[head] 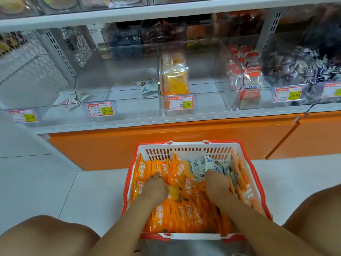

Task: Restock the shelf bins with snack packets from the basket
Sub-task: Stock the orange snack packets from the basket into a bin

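Observation:
A red and white basket (191,145) stands on the floor in front of the shelf. It holds many orange snack packets (177,213) and a pile of white and blue packets (212,164) at its far right. My left hand (155,189) reaches down among the orange packets at the left, fingers buried in them. My right hand (216,183) digs in at the edge of the white and blue packets; its fingers are hidden. Above, one clear bin (118,106) holds a single white packet (146,85). The middle bin (208,100) holds a few orange packets (175,80).
Clear bins line the white shelf with red and yellow price tags (180,102) on their fronts. A bin to the right holds red and white packets (251,74), another dark wrapped sweets (302,65). An orange base panel (166,139) runs below. My knees frame the basket.

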Action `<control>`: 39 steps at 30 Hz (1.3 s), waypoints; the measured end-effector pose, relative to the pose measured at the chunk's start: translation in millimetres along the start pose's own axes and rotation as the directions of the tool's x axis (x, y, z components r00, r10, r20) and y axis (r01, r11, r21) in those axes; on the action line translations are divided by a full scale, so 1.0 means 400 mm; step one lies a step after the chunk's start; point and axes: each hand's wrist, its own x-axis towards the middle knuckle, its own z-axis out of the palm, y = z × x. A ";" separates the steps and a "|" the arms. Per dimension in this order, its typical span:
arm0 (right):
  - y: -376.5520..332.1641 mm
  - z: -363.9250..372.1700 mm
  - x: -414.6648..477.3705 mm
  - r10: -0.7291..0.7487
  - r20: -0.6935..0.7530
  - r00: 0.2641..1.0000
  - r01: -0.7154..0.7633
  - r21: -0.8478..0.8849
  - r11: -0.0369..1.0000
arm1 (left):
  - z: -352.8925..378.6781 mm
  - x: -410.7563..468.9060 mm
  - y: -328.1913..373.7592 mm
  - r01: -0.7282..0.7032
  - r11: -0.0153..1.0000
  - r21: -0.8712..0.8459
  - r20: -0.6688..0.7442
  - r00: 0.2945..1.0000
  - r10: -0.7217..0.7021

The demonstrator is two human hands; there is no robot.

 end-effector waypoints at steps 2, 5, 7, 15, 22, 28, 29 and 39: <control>0.011 -0.017 0.004 -0.004 -0.040 0.999 0.005 0.030 1.000 | 0.005 0.005 0.004 0.022 0.999 0.024 0.011 1.000 -0.022; 0.021 -0.041 0.002 -0.040 -0.114 0.993 0.050 0.086 0.995 | 0.006 0.009 0.009 0.045 0.998 0.046 -0.002 0.999 -0.044; 0.013 -0.060 0.001 -0.099 -0.196 0.976 0.128 0.146 0.981 | 0.000 0.005 0.024 -0.009 0.999 -0.038 -0.127 0.992 0.004; -0.034 -0.068 -0.014 -0.459 -0.465 0.757 0.649 0.452 0.612 | -0.065 -0.020 0.073 0.318 -0.054 -0.946 0.322 0.941 -0.100; -0.007 -0.166 -0.025 -0.470 -0.266 0.842 0.481 0.764 0.429 | -0.103 -0.015 0.055 0.154 0.287 -0.946 0.112 0.981 -0.156; 0.054 -0.324 -0.017 -0.162 -0.199 0.967 0.229 0.952 0.203 | -0.272 -0.064 0.075 -0.133 0.335 -0.933 -0.125 0.991 0.045; 0.056 -0.345 -0.025 -0.240 -0.171 0.956 0.216 0.960 0.176 | -0.305 -0.079 0.084 -0.186 0.340 -0.922 -0.169 0.983 0.077; 0.054 -0.610 -0.013 0.045 -0.604 0.796 0.605 0.796 -0.020 | -0.518 -0.093 0.019 -0.332 0.878 -0.344 -0.652 0.758 0.031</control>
